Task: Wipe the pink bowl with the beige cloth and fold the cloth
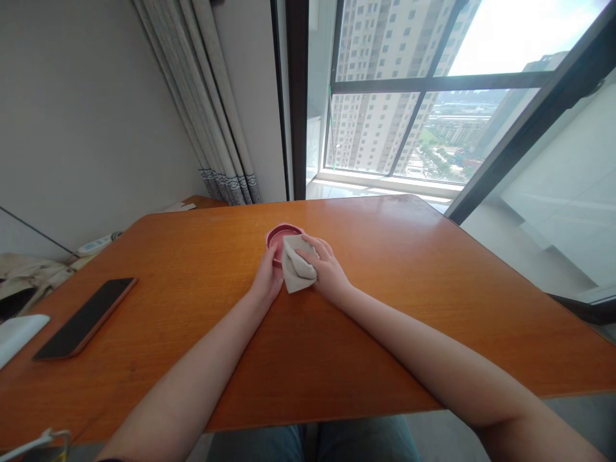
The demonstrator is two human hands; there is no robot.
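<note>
A small pink, shallow dish [276,235] is near the middle of the wooden table [385,256], tilted so its inside faces me. My left hand [268,274] grips its left and lower edge, thumb over the rim. In my right hand [330,266] is a folded light-grey cloth [296,264], with the fingers wrapped over its top and right side. The cloth lies against the right part of the dish and hides that part. Whether the dish touches the tabletop cannot be made out.
On the left of the table lies a dark phone [86,317] with a reddish edge, beside a white object [22,333]. A white cable [36,443] is at the lower left. Behind the table are a grey curtain [212,96] and a large window [385,128].
</note>
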